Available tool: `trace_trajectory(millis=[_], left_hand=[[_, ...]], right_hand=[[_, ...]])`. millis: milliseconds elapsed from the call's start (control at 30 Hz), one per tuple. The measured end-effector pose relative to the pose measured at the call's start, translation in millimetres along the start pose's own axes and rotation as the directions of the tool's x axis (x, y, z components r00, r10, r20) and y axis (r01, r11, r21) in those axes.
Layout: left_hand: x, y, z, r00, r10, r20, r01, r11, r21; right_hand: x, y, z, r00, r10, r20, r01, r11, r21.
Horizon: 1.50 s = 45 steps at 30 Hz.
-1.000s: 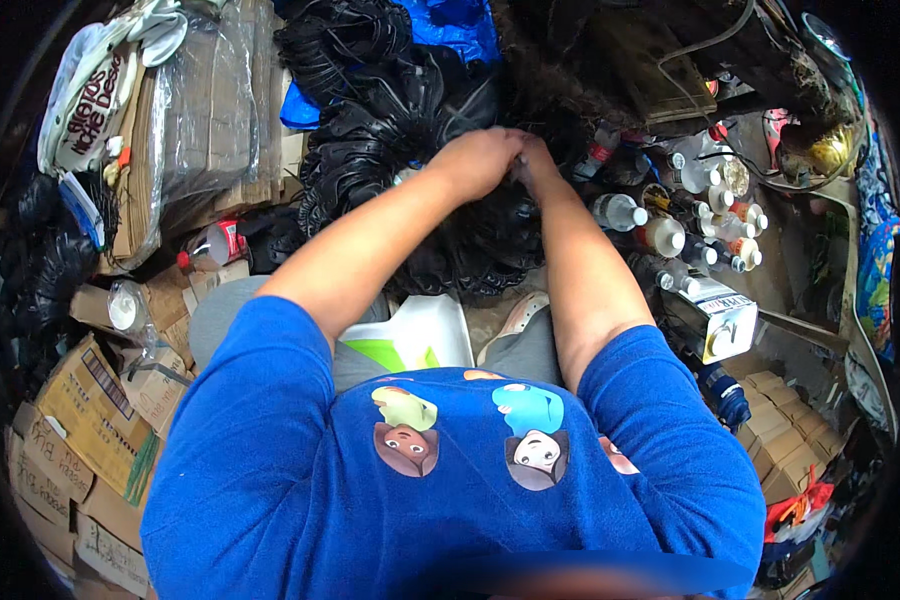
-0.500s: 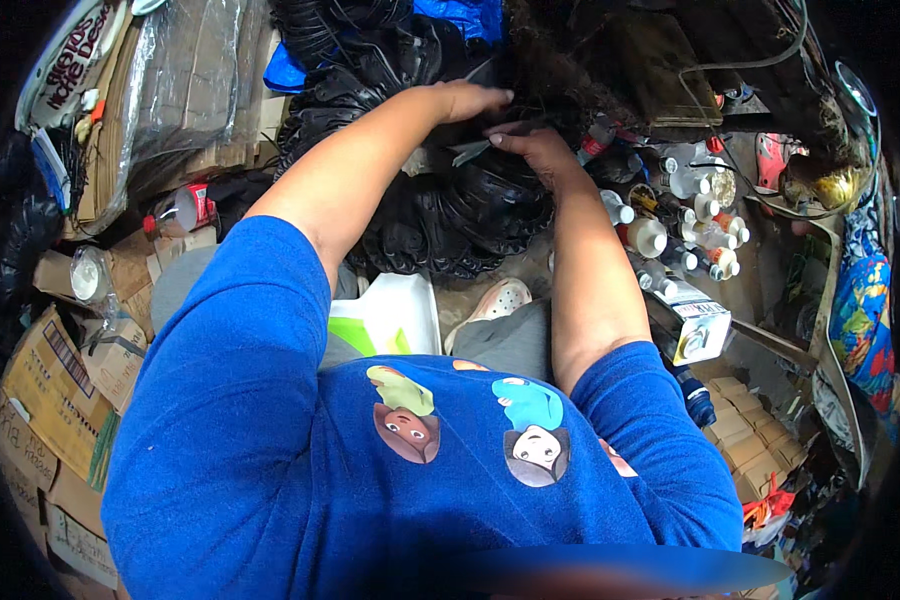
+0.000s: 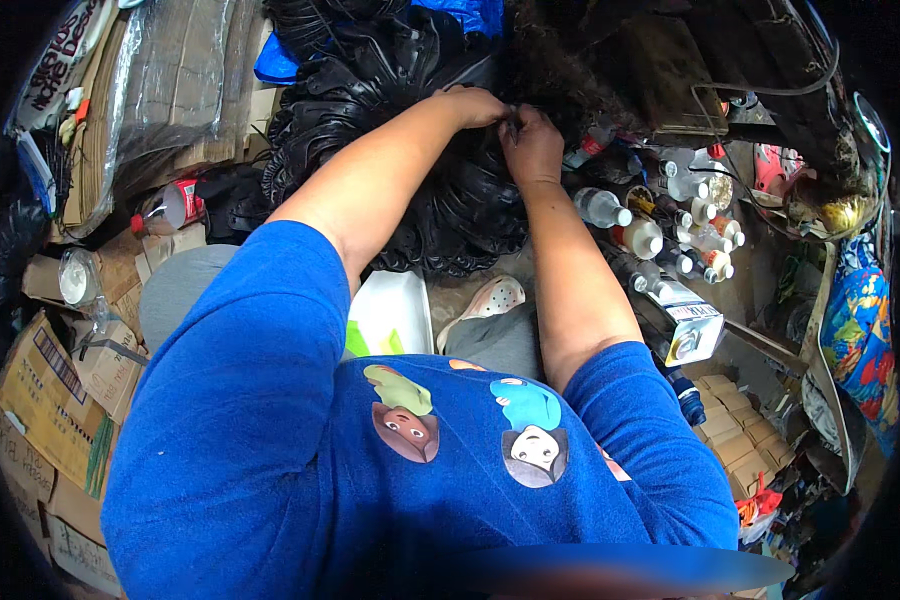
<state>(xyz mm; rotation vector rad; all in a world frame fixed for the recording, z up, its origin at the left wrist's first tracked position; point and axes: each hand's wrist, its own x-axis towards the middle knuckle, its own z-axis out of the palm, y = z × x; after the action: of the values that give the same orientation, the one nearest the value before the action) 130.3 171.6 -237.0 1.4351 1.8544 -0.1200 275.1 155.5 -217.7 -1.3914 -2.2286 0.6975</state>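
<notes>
A large round mass of glossy black pleated material (image 3: 450, 205), plastic or rubber by its look, lies in front of me beneath both hands. Over its far right part, my left hand (image 3: 473, 106) reaches in with its fingers closed. My right hand (image 3: 533, 148) meets it there, thumb and fingers pinched together. The fingertips of both hands nearly touch at one dark spot. What they grip is too small and dark to make out. Under my arms, the black folds fan outward from a centre that is partly hidden by my left forearm.
Plastic bottles (image 3: 642, 238) crowd the floor at my right, beside a white box (image 3: 692, 325). Flattened cardboard (image 3: 185, 90) under clear plastic stands far left, with more cartons (image 3: 55, 370) nearer. A white container (image 3: 395, 305) sits by my shoe (image 3: 490, 300). A wooden board (image 3: 670, 85) is far right.
My hands have come together from slightly apart, and the right has closed into a pinch. Pale, shiny strips seen near the fingers before no longer show. The view has shifted slightly.
</notes>
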Motion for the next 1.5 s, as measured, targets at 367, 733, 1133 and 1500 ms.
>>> trace_trajectory(millis=[367,733,1133,1500], left_hand=[[-14.1,14.5,-8.5,0.890,-0.036,-0.454,0.093,0.990,0.104],[-7.2,-21.2,-10.5,0.927,0.101,-0.362,-0.249,0.887,-0.390],[-76.5,-22.1,-20.9,0.920,-0.285,-0.269,-0.252,0.094,-0.963],[-141.4,-8.3,-70.3,0.870,-0.397,-0.290,-0.374,-0.150,-0.915]], right_hand=[[-10.6,4.1,-1.0,0.996,-0.090,0.008,0.089,0.975,-0.203],[-38.2,-37.7,-22.5,0.916,-0.371,0.153,0.358,0.928,0.104],[-35.5,-97.7,-9.9,0.852,-0.451,0.266,0.258,0.804,0.536],[-50.4,-152.1,-41.9,0.850,-0.488,0.200,0.301,0.760,0.576]])
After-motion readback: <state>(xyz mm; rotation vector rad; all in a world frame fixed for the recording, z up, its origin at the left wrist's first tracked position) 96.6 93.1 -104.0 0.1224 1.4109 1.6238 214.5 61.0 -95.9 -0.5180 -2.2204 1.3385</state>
